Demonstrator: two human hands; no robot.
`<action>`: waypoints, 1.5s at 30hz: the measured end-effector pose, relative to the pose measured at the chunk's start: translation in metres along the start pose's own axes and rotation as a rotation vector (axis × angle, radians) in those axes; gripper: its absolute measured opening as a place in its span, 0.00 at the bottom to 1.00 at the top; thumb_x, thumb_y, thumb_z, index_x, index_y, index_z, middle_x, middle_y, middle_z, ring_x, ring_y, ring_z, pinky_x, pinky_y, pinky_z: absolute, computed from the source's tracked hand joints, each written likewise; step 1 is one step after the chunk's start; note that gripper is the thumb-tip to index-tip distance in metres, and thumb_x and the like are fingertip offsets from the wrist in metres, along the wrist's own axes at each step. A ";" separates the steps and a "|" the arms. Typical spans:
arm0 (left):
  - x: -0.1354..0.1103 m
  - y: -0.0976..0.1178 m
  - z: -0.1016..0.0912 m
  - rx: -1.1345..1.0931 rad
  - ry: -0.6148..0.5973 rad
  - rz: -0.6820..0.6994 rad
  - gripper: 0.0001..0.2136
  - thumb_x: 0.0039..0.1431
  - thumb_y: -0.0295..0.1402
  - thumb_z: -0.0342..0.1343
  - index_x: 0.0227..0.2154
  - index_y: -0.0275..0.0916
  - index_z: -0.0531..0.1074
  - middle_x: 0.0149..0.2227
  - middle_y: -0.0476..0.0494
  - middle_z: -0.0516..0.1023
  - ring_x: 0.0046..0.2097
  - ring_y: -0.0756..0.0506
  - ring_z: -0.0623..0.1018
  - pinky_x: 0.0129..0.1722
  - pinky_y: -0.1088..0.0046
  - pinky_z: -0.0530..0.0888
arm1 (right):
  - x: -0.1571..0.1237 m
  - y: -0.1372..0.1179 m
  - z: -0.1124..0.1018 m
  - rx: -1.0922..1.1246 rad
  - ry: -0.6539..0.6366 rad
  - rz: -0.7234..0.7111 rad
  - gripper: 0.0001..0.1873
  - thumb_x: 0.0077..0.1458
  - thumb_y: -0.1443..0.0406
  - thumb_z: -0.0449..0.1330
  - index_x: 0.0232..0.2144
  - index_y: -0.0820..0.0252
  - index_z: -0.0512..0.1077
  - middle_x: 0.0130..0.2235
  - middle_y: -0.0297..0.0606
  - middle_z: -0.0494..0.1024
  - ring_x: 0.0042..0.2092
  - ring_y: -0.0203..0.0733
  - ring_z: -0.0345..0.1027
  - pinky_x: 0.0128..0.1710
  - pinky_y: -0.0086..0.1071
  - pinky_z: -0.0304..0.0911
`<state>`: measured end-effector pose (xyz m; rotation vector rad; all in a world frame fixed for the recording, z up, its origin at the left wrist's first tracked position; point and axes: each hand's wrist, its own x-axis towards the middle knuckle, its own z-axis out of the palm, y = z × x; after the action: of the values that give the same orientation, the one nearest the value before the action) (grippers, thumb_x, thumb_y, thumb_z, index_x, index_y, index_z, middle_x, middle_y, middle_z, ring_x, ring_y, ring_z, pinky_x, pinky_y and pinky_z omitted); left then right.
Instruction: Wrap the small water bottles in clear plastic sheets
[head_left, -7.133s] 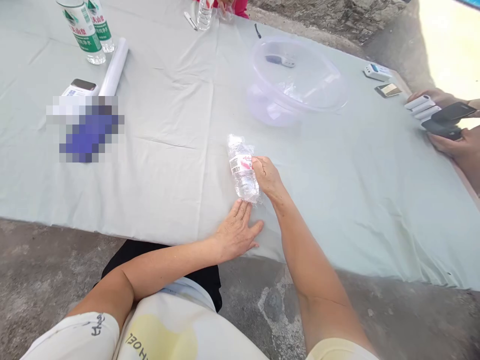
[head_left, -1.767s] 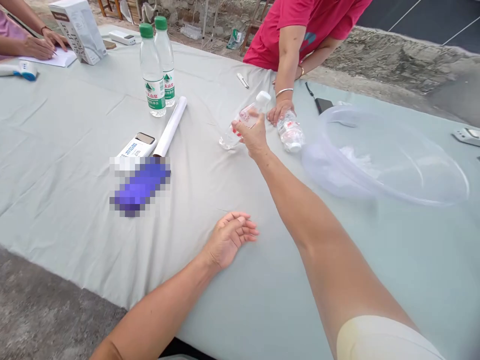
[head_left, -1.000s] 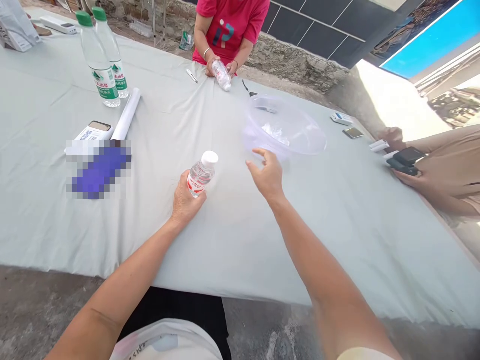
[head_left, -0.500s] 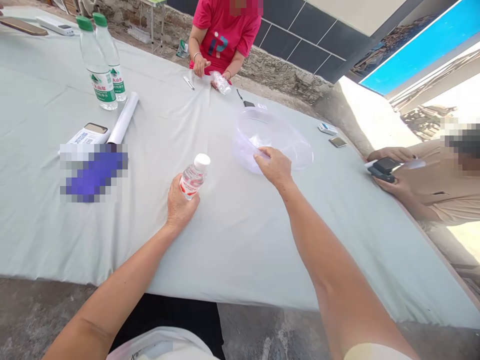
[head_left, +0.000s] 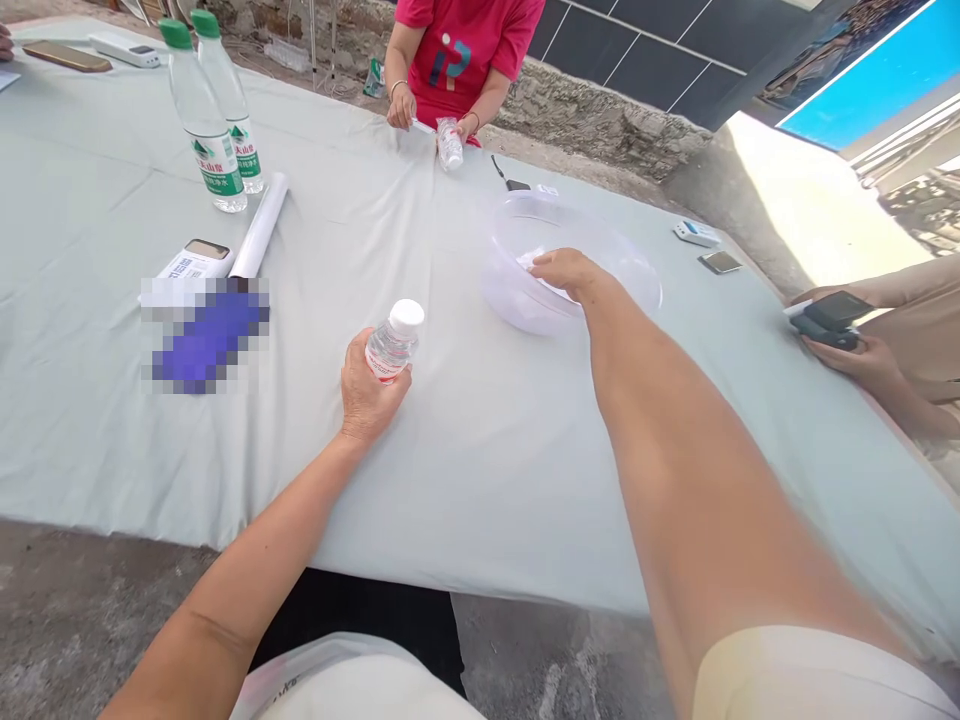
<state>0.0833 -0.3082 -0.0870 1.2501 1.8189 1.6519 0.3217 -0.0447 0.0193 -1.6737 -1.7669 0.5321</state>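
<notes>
My left hand (head_left: 366, 392) is closed round a small clear bottle (head_left: 393, 340) with a white cap and a red label, tilted on the pale cloth. My right hand (head_left: 564, 272) reaches over the rim into a clear plastic basin (head_left: 637, 270), its fingers bent down on thin clear plastic film (head_left: 529, 260) inside. Whether the fingers grip the film is hidden.
Two tall green-capped bottles (head_left: 214, 115), a white roll (head_left: 259, 226) and a small box (head_left: 191, 264) lie at the left. A person in a red shirt (head_left: 465, 50) across the table handles another small bottle (head_left: 449, 146). At the right, another person's hand holds a phone (head_left: 829, 316).
My right hand has moved from the basin's near rim into the basin. My left hand keeps the small bottle in the same place.
</notes>
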 end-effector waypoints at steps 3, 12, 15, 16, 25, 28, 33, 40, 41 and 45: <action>0.007 -0.004 -0.004 0.001 0.047 -0.030 0.28 0.50 0.33 0.63 0.54 0.44 0.63 0.52 0.41 0.76 0.54 0.39 0.78 0.54 0.60 0.75 | -0.005 -0.007 -0.008 0.162 0.166 0.052 0.18 0.61 0.70 0.57 0.52 0.66 0.75 0.55 0.53 0.76 0.56 0.48 0.71 0.57 0.42 0.65; 0.017 0.005 -0.022 0.164 0.149 0.128 0.50 0.47 0.52 0.69 0.68 0.44 0.51 0.63 0.30 0.68 0.65 0.31 0.69 0.64 0.44 0.63 | -0.117 -0.007 -0.004 0.797 0.092 0.003 0.15 0.56 0.50 0.59 0.41 0.50 0.71 0.50 0.40 0.77 0.53 0.51 0.74 0.44 0.43 0.74; 0.006 0.011 -0.023 0.167 0.267 0.435 0.41 0.52 0.58 0.62 0.63 0.39 0.60 0.57 0.30 0.72 0.62 0.31 0.71 0.63 0.47 0.65 | -0.176 0.002 0.026 0.898 -0.068 0.074 0.20 0.45 0.50 0.67 0.38 0.49 0.70 0.43 0.37 0.77 0.46 0.48 0.76 0.39 0.42 0.73; 0.000 0.013 -0.021 0.124 0.245 0.545 0.35 0.56 0.58 0.58 0.59 0.40 0.64 0.53 0.32 0.75 0.58 0.34 0.74 0.60 0.50 0.68 | -0.192 0.005 0.036 0.943 -0.093 0.103 0.21 0.42 0.52 0.69 0.37 0.49 0.70 0.42 0.35 0.77 0.43 0.46 0.76 0.38 0.41 0.73; -0.040 0.025 0.016 -0.296 -0.560 -0.165 0.21 0.64 0.52 0.53 0.43 0.38 0.73 0.41 0.41 0.79 0.42 0.45 0.78 0.36 0.71 0.75 | -0.246 0.011 0.068 1.164 -0.351 0.099 0.26 0.40 0.59 0.75 0.42 0.49 0.71 0.40 0.31 0.79 0.38 0.38 0.74 0.37 0.32 0.70; -0.031 0.025 0.016 -0.478 -0.564 -0.365 0.16 0.59 0.47 0.59 0.37 0.37 0.75 0.37 0.45 0.79 0.38 0.47 0.78 0.36 0.73 0.76 | -0.249 0.013 0.064 1.113 -0.487 0.105 0.30 0.42 0.61 0.73 0.48 0.49 0.71 0.39 0.31 0.80 0.38 0.40 0.75 0.37 0.33 0.71; -0.020 0.027 0.011 -0.484 -0.463 -0.392 0.09 0.58 0.37 0.58 0.37 0.38 0.75 0.29 0.51 0.76 0.30 0.50 0.79 0.28 0.75 0.75 | -0.236 0.030 0.051 0.974 -0.429 0.279 0.27 0.38 0.62 0.72 0.44 0.54 0.73 0.34 0.31 0.78 0.30 0.36 0.71 0.31 0.31 0.68; -0.019 0.034 0.008 -0.364 -0.494 -0.439 0.10 0.60 0.33 0.56 0.42 0.38 0.75 0.21 0.55 0.71 0.20 0.53 0.72 0.17 0.79 0.63 | -0.231 0.039 0.035 0.869 -0.007 0.156 0.29 0.55 0.39 0.58 0.48 0.50 0.71 0.48 0.39 0.78 0.46 0.43 0.76 0.41 0.35 0.72; -0.020 0.035 0.008 -0.340 -0.507 -0.440 0.10 0.60 0.33 0.56 0.43 0.38 0.75 0.21 0.56 0.70 0.19 0.53 0.71 0.17 0.79 0.62 | -0.234 0.037 0.035 0.818 -0.045 0.089 0.32 0.55 0.37 0.57 0.51 0.49 0.70 0.51 0.40 0.77 0.49 0.45 0.75 0.45 0.38 0.72; -0.021 0.036 0.005 -0.348 -0.595 -0.423 0.16 0.60 0.36 0.60 0.50 0.39 0.76 0.19 0.58 0.68 0.18 0.55 0.67 0.18 0.79 0.61 | -0.248 0.026 0.039 0.570 -0.362 -0.067 0.48 0.44 0.42 0.72 0.64 0.46 0.64 0.62 0.44 0.71 0.55 0.52 0.72 0.54 0.46 0.69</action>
<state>0.1114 -0.3249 -0.0601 0.9754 1.2537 1.1366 0.3097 -0.2808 -0.0689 -1.1644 -1.6820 1.2370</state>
